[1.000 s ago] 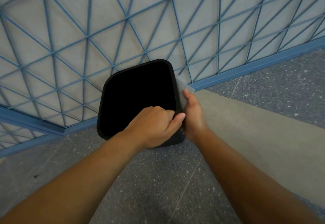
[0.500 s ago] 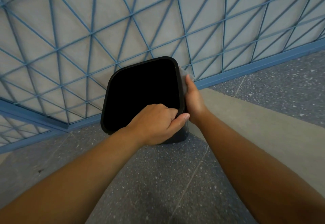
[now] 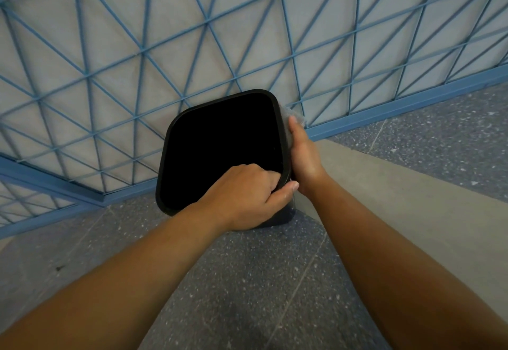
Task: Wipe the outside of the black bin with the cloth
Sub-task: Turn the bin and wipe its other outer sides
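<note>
**A:** What does the head view show?

**B:** Looking down from the person's head, a black bin [image 3: 222, 151] stands on a speckled grey floor [image 3: 247, 281], its far side close to a pale wall [image 3: 192, 19] crossed by a blue metal grille [image 3: 236, 77]. The bin's open mouth faces up.

**A:** And the hands?

**B:** The left hand [image 3: 244, 198] grips the near right corner of the rim, fingers curled inside, thumb outside. The right hand [image 3: 303, 154] lies flat along the bin's right outer wall, pressing a grey cloth [image 3: 292, 114] against it. Only a bit of cloth shows past the fingertips at the far right corner. I cannot tell whether the fingers curl round the cloth or simply press it.

**A:** What has just changed?

**B:** A second ago the right hand sat nearer, beside the left thumb. It has since slid along the right wall toward the far corner, the left hand staying put. I judge this one wiping stroke on the right side; the other sides likely remain.
</note>
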Action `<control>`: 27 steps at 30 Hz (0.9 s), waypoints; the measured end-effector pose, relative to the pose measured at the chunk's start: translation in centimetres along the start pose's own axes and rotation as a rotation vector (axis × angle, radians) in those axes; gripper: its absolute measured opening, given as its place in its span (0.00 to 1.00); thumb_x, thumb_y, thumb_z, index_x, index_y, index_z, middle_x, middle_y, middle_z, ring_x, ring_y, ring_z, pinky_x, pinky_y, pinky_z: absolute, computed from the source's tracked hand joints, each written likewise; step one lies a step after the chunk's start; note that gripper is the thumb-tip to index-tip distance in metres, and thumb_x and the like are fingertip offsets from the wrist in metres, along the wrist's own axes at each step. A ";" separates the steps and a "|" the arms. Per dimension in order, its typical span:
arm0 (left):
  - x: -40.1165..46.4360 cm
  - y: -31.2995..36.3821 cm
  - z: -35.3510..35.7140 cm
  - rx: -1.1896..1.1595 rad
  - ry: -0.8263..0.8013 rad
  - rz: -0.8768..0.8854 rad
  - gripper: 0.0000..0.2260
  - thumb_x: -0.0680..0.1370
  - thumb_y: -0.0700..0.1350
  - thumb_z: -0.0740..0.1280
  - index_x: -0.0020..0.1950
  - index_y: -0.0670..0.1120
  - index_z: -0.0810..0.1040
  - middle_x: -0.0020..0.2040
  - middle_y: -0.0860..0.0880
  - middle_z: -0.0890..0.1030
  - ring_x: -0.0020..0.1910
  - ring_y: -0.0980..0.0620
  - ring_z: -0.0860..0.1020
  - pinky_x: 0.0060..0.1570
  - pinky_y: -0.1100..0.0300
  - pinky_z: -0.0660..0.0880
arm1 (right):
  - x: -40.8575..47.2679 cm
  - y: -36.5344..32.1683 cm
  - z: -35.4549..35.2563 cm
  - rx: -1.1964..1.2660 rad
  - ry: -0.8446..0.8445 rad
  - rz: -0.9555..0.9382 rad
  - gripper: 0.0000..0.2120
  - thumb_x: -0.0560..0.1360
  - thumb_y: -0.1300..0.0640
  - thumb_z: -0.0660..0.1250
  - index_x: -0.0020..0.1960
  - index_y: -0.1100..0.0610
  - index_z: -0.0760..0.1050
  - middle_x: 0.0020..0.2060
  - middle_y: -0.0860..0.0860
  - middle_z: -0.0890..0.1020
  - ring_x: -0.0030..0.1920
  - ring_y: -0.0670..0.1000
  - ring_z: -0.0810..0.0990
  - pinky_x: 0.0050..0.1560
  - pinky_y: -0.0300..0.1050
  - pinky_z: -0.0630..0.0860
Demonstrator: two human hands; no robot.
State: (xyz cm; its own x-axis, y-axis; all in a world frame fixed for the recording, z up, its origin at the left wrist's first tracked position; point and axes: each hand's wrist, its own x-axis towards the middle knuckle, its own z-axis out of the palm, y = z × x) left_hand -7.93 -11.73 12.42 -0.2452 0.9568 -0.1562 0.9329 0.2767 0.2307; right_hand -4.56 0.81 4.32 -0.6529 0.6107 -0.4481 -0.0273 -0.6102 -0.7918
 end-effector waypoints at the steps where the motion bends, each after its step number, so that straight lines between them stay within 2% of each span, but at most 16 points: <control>1: 0.0 0.0 0.0 0.001 0.002 0.001 0.23 0.81 0.58 0.56 0.29 0.50 0.65 0.24 0.51 0.69 0.24 0.53 0.69 0.29 0.55 0.63 | 0.1 0.0 0.0 -0.013 0.001 0.007 0.27 0.80 0.40 0.60 0.63 0.60 0.80 0.56 0.59 0.84 0.59 0.56 0.83 0.67 0.55 0.77; 3: -0.1 0.0 0.0 0.006 0.004 0.004 0.23 0.81 0.58 0.56 0.29 0.49 0.65 0.24 0.51 0.69 0.24 0.54 0.68 0.28 0.55 0.62 | 0.3 -0.3 0.1 -0.040 0.003 0.027 0.27 0.82 0.42 0.58 0.67 0.63 0.77 0.56 0.59 0.83 0.57 0.56 0.82 0.66 0.54 0.77; 6: -0.2 0.1 -0.1 0.008 0.005 0.003 0.23 0.81 0.58 0.56 0.29 0.50 0.63 0.24 0.52 0.67 0.23 0.54 0.67 0.28 0.56 0.60 | 0.2 -0.3 -0.1 -0.028 -0.014 -0.002 0.24 0.81 0.41 0.60 0.60 0.58 0.82 0.53 0.57 0.86 0.54 0.52 0.85 0.59 0.49 0.80; 8: -0.1 0.1 -0.2 0.004 0.003 0.000 0.23 0.81 0.58 0.57 0.29 0.50 0.64 0.24 0.51 0.68 0.24 0.54 0.68 0.29 0.56 0.60 | 0.0 0.0 0.0 -0.019 -0.025 -0.003 0.24 0.82 0.41 0.58 0.61 0.60 0.80 0.51 0.56 0.85 0.52 0.51 0.84 0.58 0.46 0.80; 10: -0.1 0.2 -0.1 -0.003 0.005 -0.004 0.23 0.81 0.58 0.57 0.29 0.49 0.65 0.25 0.50 0.69 0.25 0.53 0.69 0.29 0.56 0.61 | -0.1 0.2 -0.1 -0.033 -0.026 0.018 0.26 0.83 0.43 0.56 0.67 0.63 0.77 0.52 0.57 0.84 0.56 0.53 0.82 0.63 0.49 0.78; 12: -0.1 0.3 -0.1 0.008 0.004 0.002 0.23 0.81 0.58 0.56 0.29 0.49 0.65 0.25 0.50 0.70 0.25 0.52 0.70 0.29 0.55 0.63 | -0.4 0.0 -0.4 -0.012 -0.056 0.037 0.27 0.83 0.43 0.57 0.69 0.63 0.76 0.60 0.60 0.83 0.63 0.57 0.81 0.71 0.54 0.74; 16: 0.0 0.3 -0.1 0.002 0.002 -0.012 0.23 0.81 0.58 0.55 0.31 0.47 0.69 0.27 0.48 0.74 0.27 0.51 0.73 0.32 0.52 0.70 | -3.1 1.8 -0.9 0.032 -0.111 -0.051 0.25 0.84 0.44 0.55 0.71 0.58 0.75 0.65 0.58 0.81 0.68 0.54 0.79 0.75 0.56 0.69; 19: -0.1 0.3 0.0 0.001 -0.006 -0.016 0.23 0.82 0.58 0.54 0.33 0.46 0.72 0.29 0.47 0.76 0.29 0.49 0.75 0.35 0.48 0.73 | -6.9 5.1 -1.4 0.047 -0.144 -0.233 0.24 0.85 0.45 0.51 0.75 0.56 0.70 0.70 0.51 0.78 0.73 0.48 0.74 0.75 0.47 0.68; 21: -0.3 0.2 0.0 0.007 -0.011 -0.007 0.23 0.82 0.57 0.54 0.33 0.46 0.72 0.29 0.48 0.75 0.28 0.50 0.75 0.35 0.47 0.73 | -9.3 7.2 -1.2 0.103 -0.205 -0.247 0.22 0.83 0.44 0.53 0.69 0.52 0.73 0.62 0.41 0.83 0.66 0.38 0.77 0.66 0.34 0.74; 22: -0.4 0.2 0.0 0.003 -0.015 0.000 0.23 0.82 0.57 0.54 0.32 0.47 0.71 0.28 0.48 0.75 0.28 0.50 0.74 0.34 0.47 0.73 | -9.8 7.8 -1.1 0.145 -0.227 -0.224 0.21 0.81 0.43 0.54 0.66 0.52 0.74 0.58 0.39 0.84 0.63 0.36 0.79 0.62 0.31 0.75; 23: -0.5 0.2 0.0 0.000 -0.020 0.007 0.22 0.82 0.57 0.54 0.32 0.47 0.71 0.28 0.48 0.75 0.28 0.51 0.74 0.35 0.48 0.73 | -9.7 8.0 -0.9 0.178 -0.217 -0.218 0.23 0.81 0.45 0.53 0.69 0.54 0.73 0.61 0.42 0.84 0.65 0.38 0.78 0.64 0.33 0.75; 25: -0.5 0.2 0.0 -0.011 -0.028 0.010 0.23 0.82 0.57 0.54 0.34 0.47 0.73 0.30 0.48 0.76 0.30 0.51 0.75 0.36 0.48 0.74 | -8.2 6.5 -0.9 0.185 -0.162 -0.231 0.24 0.84 0.49 0.51 0.76 0.58 0.68 0.71 0.52 0.77 0.73 0.47 0.73 0.74 0.44 0.69; 27: -0.5 0.2 0.0 -0.019 -0.028 0.008 0.23 0.82 0.58 0.54 0.33 0.46 0.72 0.29 0.48 0.75 0.29 0.50 0.75 0.35 0.49 0.73 | -4.4 3.7 -0.9 0.165 -0.114 -0.129 0.22 0.85 0.50 0.53 0.74 0.58 0.72 0.69 0.56 0.78 0.71 0.51 0.76 0.75 0.49 0.68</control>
State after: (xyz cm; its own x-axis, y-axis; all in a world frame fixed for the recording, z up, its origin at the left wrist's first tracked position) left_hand -7.64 -12.15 12.58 -0.2301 0.9562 -0.1808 0.9296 0.2709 0.2499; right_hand -1.15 -3.66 3.00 -0.7168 0.6337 -0.2909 -0.2329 -0.6109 -0.7567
